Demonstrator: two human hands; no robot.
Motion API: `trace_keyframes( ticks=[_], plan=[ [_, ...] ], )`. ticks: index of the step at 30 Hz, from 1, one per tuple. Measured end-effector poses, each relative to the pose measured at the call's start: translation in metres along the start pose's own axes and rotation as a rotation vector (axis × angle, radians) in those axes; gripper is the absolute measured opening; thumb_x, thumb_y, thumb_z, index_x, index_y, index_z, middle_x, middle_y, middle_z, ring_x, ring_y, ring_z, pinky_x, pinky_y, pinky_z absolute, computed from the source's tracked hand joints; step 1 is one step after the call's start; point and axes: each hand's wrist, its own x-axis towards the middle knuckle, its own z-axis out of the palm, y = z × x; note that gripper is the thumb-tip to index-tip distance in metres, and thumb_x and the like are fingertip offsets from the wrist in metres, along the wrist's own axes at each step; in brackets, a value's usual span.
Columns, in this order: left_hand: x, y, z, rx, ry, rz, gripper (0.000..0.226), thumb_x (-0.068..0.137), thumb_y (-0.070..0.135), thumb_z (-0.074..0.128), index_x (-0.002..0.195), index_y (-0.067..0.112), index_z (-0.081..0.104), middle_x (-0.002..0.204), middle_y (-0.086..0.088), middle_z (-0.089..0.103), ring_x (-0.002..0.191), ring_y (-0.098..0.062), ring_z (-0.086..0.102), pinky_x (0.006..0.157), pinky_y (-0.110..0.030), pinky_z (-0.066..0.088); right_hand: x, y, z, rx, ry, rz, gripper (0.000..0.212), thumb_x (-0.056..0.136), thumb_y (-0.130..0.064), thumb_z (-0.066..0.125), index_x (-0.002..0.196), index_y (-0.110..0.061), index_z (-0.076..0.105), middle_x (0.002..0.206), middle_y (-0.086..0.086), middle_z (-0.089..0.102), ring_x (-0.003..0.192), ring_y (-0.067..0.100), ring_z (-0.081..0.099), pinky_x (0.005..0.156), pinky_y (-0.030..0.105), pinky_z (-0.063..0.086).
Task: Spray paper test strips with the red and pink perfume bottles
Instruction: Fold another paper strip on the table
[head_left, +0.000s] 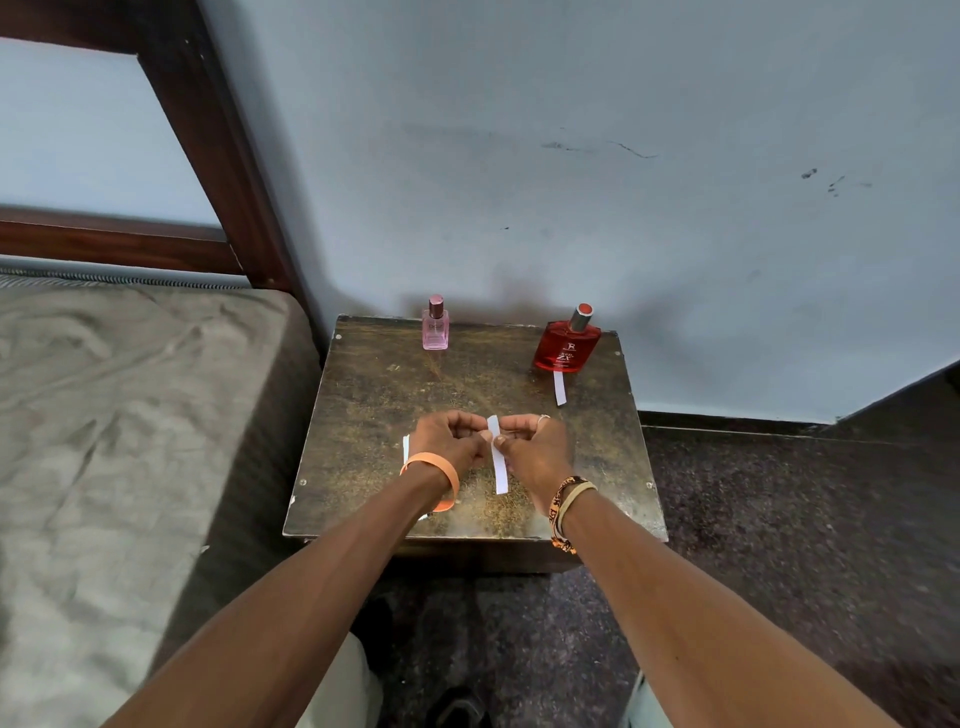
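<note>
A small pink perfume bottle (435, 325) stands capped at the back of the worn wooden table (363, 415). To its right, at the back right, stands a larger red perfume bottle (568, 345) with a silver cap. One white paper strip (559, 388) lies just in front of the red bottle. My left hand (449, 439) and my right hand (535, 449) meet over the table's middle, both pinching a white paper strip (498, 465) that hangs down between them. More white paper (405, 448) peeks out from under my left hand.
A bed with a grey sheet (104, 441) and a dark wooden frame (218, 156) stands close to the table's left side. A pale blue wall (571, 156) rises right behind the table. Dark speckled floor (779, 519) lies to the right and in front.
</note>
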Motion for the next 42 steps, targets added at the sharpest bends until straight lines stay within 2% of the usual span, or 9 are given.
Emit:
trace_keyframes(
  ticks=[3, 6, 8, 12, 18, 23, 28, 34, 42],
  plan=[
    [0.007, -0.009, 0.008, 0.032, -0.021, -0.004, 0.011, 0.082, -0.003, 0.069, 0.089, 0.004, 0.069, 0.072, -0.009, 0.067, 0.067, -0.022, 0.066, 0.07, -0.036, 0.061, 0.007, 0.008, 0.0, -0.056, 0.033, 0.004, 0.017, 0.081, -0.001, 0.076, 0.091, -0.014, 0.071, 0.087, 0.006, 0.074, 0.082, 0.019, 0.072, 0.079, 0.041, 0.061],
    [0.014, -0.015, 0.011, 0.056, -0.015, 0.005, 0.02, 0.082, -0.003, 0.068, 0.08, 0.017, 0.066, 0.07, -0.006, 0.066, 0.068, -0.022, 0.065, 0.076, -0.043, 0.06, 0.014, 0.015, 0.002, -0.15, 0.056, -0.02, 0.024, 0.08, -0.003, 0.077, 0.078, -0.025, 0.068, 0.083, 0.001, 0.074, 0.079, 0.016, 0.072, 0.078, 0.04, 0.061],
    [0.017, -0.018, 0.012, 0.067, -0.026, 0.007, 0.022, 0.084, -0.003, 0.067, 0.081, 0.019, 0.065, 0.071, -0.006, 0.066, 0.07, -0.022, 0.066, 0.077, -0.043, 0.06, 0.018, 0.018, 0.004, -0.185, 0.066, -0.016, 0.026, 0.08, -0.003, 0.076, 0.077, -0.027, 0.067, 0.081, 0.0, 0.074, 0.077, 0.015, 0.072, 0.077, 0.04, 0.061],
    [0.022, -0.023, 0.012, 0.085, -0.03, 0.017, 0.025, 0.084, -0.004, 0.065, 0.083, 0.021, 0.066, 0.079, -0.009, 0.07, 0.074, -0.021, 0.067, 0.078, -0.042, 0.06, 0.023, 0.019, 0.006, -0.265, 0.085, -0.041, 0.017, 0.082, -0.005, 0.074, 0.09, -0.02, 0.074, 0.081, -0.002, 0.073, 0.077, 0.013, 0.07, 0.077, 0.038, 0.06],
    [0.018, -0.023, 0.011, 0.067, -0.047, 0.026, 0.032, 0.083, -0.013, 0.059, 0.086, 0.018, 0.066, 0.086, -0.008, 0.07, 0.08, -0.017, 0.067, 0.079, -0.035, 0.058, 0.021, 0.018, 0.001, -0.355, 0.099, -0.102, 0.021, 0.084, -0.005, 0.071, 0.101, -0.017, 0.071, 0.085, -0.004, 0.069, 0.083, 0.013, 0.067, 0.081, 0.036, 0.058],
    [0.01, -0.018, 0.008, 0.082, -0.053, 0.045, 0.026, 0.084, -0.011, 0.06, 0.091, 0.014, 0.067, 0.091, -0.011, 0.071, 0.084, -0.019, 0.067, 0.08, -0.035, 0.058, 0.014, 0.013, -0.007, -0.391, 0.119, -0.136, 0.022, 0.083, -0.006, 0.072, 0.102, -0.015, 0.071, 0.086, -0.005, 0.068, 0.084, 0.013, 0.066, 0.083, 0.036, 0.057],
    [0.007, -0.008, 0.002, 0.131, 0.001, 0.076, 0.018, 0.083, -0.001, 0.067, 0.09, 0.015, 0.069, 0.09, -0.009, 0.072, 0.082, -0.018, 0.067, 0.079, -0.037, 0.059, 0.007, 0.003, -0.007, -0.422, 0.099, -0.221, 0.023, 0.085, -0.01, 0.071, 0.108, -0.014, 0.07, 0.089, -0.005, 0.067, 0.087, 0.014, 0.065, 0.086, 0.036, 0.056],
    [0.013, -0.001, -0.008, 0.197, 0.056, 0.115, 0.022, 0.08, 0.004, 0.071, 0.08, 0.025, 0.069, 0.084, -0.003, 0.074, 0.071, -0.014, 0.067, 0.074, -0.036, 0.06, 0.006, -0.012, 0.008, -0.37, 0.054, -0.293, 0.029, 0.085, -0.014, 0.071, 0.114, -0.016, 0.069, 0.094, -0.004, 0.069, 0.09, 0.013, 0.066, 0.086, 0.037, 0.056],
    [0.041, 0.008, -0.032, 0.205, 0.204, 0.177, 0.016, 0.081, 0.008, 0.071, 0.09, 0.022, 0.07, 0.083, -0.001, 0.073, 0.08, -0.017, 0.07, 0.082, -0.04, 0.059, 0.019, -0.026, 0.032, -0.349, 0.03, -0.353, 0.027, 0.087, -0.018, 0.071, 0.114, -0.017, 0.069, 0.092, -0.005, 0.069, 0.086, 0.011, 0.065, 0.083, 0.034, 0.057]
  ],
)
